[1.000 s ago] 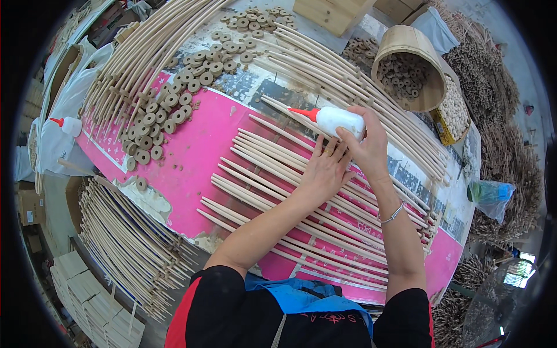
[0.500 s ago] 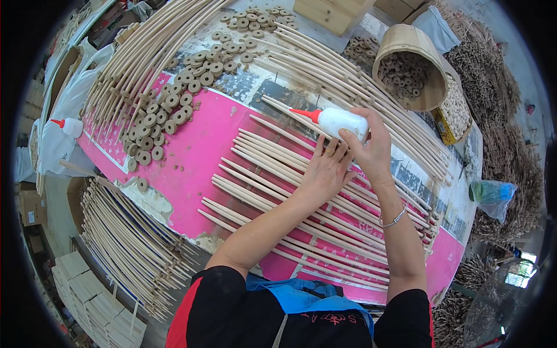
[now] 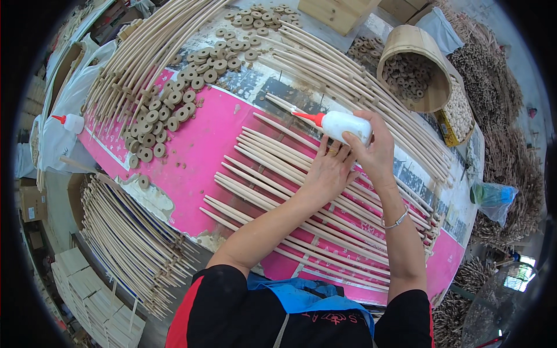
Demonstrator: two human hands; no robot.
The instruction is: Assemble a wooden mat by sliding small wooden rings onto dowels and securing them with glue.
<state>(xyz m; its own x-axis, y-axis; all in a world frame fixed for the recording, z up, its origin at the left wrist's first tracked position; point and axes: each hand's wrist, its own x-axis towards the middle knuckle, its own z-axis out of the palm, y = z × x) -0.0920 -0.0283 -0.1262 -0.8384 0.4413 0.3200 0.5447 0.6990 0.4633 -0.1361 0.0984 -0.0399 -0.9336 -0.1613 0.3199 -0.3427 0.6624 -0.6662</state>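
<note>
My right hand (image 3: 378, 145) is wrapped round a white squeeze bottle (image 3: 346, 128) with a red pointed nozzle. The bottle lies tilted on its side in the air, its nozzle pointing left, over the tips of a few thin wooden sticks (image 3: 278, 102). Just below it, my left hand (image 3: 329, 178) rests with fingers stretched over a spread row of wooden sticks (image 3: 255, 174). These sticks lie side by side on a pink sheet (image 3: 191, 180). Whether the left fingers press on one particular stick cannot be made out.
Small wooden rings (image 3: 152, 124) are heaped at the left. A wooden bucket (image 3: 415, 40) lies tipped with more rings inside. Stick bundles (image 3: 168, 46) lie at far left, others (image 3: 127, 232) beside the table. A second red-tipped bottle (image 3: 73, 123) stands at the left edge.
The view has shifted slightly. The bottle in my right hand has moved a little toward me, while my left hand stays on the sticks.
</note>
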